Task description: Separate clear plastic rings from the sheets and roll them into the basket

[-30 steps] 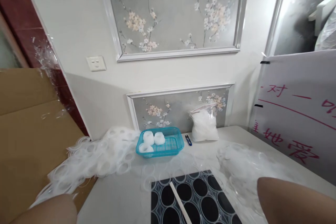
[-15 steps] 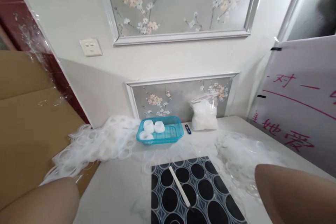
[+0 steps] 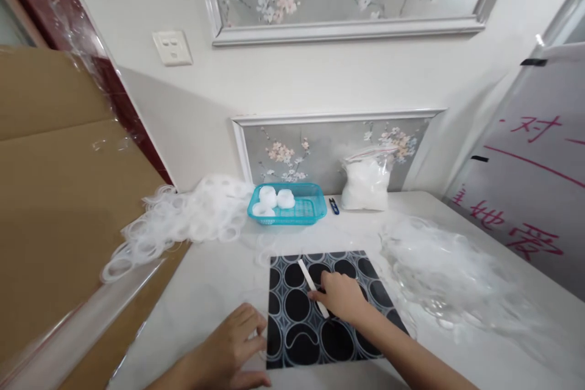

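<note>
The right hand (image 3: 342, 296) is bending over the mat (image 3: 297, 306), fingers curling, thumb crossing the stick (image 3: 306, 272); whether it is gripping, I cannot tell. The left hand (image 3: 231, 344) is lying half-open beside the mat's left edge. The slim white stick is slanting across black ovals. Red characters (image 3: 535, 239), including 对, 她 and 爱, are showing on the board (image 3: 525, 189).

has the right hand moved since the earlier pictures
Yes, judged against the black patterned mat: the right hand is now over it, at the white stick; earlier, no hand showed on the mat's visible part.
</note>
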A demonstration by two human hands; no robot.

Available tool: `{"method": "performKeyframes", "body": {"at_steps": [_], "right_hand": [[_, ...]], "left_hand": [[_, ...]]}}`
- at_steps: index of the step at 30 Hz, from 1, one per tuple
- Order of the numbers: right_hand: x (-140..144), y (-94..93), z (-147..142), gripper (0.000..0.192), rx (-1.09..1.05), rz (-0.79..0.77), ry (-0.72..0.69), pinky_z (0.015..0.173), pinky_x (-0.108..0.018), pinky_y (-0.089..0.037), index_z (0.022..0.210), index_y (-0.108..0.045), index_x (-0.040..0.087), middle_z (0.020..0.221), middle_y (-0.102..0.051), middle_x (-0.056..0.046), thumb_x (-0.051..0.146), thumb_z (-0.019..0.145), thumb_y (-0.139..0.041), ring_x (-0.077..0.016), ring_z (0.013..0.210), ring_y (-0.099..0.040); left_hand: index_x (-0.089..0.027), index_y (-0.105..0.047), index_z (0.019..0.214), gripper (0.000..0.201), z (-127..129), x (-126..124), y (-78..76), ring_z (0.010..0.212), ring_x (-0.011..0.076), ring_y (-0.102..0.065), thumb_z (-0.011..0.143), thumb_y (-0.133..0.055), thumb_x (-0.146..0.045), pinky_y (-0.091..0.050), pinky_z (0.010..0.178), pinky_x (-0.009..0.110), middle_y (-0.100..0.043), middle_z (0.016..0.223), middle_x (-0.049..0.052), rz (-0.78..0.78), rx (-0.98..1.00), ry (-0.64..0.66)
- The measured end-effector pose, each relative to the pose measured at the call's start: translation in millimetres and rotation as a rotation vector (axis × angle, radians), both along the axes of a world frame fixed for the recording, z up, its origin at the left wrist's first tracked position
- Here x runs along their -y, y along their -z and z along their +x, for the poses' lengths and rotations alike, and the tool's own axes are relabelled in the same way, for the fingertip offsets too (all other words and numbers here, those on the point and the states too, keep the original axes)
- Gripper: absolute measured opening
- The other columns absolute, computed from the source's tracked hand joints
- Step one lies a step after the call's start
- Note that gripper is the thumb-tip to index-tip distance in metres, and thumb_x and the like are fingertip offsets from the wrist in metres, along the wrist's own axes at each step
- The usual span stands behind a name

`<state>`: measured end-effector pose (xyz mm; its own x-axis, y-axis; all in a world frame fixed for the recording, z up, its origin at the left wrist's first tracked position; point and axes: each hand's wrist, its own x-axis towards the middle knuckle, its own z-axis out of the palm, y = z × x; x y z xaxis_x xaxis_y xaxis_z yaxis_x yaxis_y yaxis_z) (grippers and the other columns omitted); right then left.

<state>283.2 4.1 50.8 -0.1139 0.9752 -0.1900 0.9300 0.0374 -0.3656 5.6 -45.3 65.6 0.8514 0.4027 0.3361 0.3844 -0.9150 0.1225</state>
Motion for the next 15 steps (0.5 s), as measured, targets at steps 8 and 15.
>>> {"method": "performKeyframes", "body": {"at_steps": [8, 15], "right_hand": [[-12.1, 13.0, 10.2, 0.021, -0.606, -0.283, -0.141, 0.048, -0.023, -0.027, 0.057, -0.05, 0.018, 0.048, -0.042, 0.005, 0.025, 0.074, -0.061, -0.0095, 0.047, -0.041], [35.3, 11.0, 91.0, 0.041, -1.036, -0.039, 0.296, 0.046, -0.022, -0.026, 0.06, -0.037, 0.022, 0.053, -0.03, 0.008, 0.051, 0.072, -0.062, -0.0086, 0.047, -0.032]], "left_hand": [[-0.019, -0.054, 0.1, 0.025, -7.0, 24.6, 24.1, 0.092, 0.0237, -0.051, 0.085, -0.063, -0.037, -0.043, 0.082, 0.037, -0.054, 0.105, 0.009, -0.256, -0.174, -0.168], [-0.018, -0.043, 0.074, 0.022, -2.8, 22.8, 24.0, 0.092, 0.0212, -0.05, 0.077, -0.064, -0.021, -0.042, 0.082, 0.034, -0.053, 0.099, 0.006, -0.388, -0.14, -0.202]]}}
